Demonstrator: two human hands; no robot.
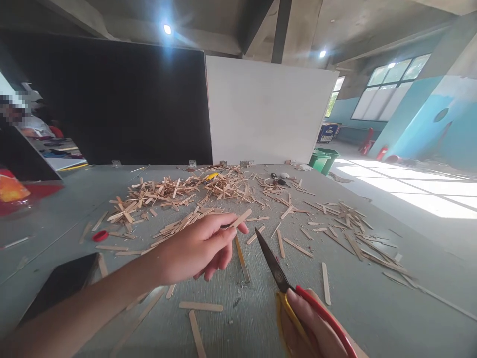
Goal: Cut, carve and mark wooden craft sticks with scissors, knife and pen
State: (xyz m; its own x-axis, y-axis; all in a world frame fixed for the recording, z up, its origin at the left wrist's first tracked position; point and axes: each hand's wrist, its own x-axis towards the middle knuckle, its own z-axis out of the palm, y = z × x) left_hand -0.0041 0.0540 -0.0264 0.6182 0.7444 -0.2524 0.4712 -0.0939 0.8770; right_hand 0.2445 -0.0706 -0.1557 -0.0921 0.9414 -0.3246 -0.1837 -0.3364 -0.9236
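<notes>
"What's closest to us?"

"The right hand [309, 323], closed around the handles of the scissors [278, 271]. Their blades lie together, tip pointing away and leftward."

"And the left hand [203, 248]?"

"Left of the scissors, pinching a wooden stick [241, 219] between thumb and fingers. The stick slants, its free end aimed away and to the right, just beyond the scissors' tip and apart from it."

"What's underneath?"

"A grey table [253, 323], with heaped sticks [225, 190] beyond the scissors and others scattered to their right."

"And the room?"

"Far beyond the scissors, a black panel [149, 104] and a white panel [268, 109] stand along the table's far edge. Green bins [323, 160] and sunlit floor [410, 191] lie past its right edge."

"Any open space?"

"Right of the scissors, around one loose stick [326, 283], the tabletop is mostly bare."
</notes>
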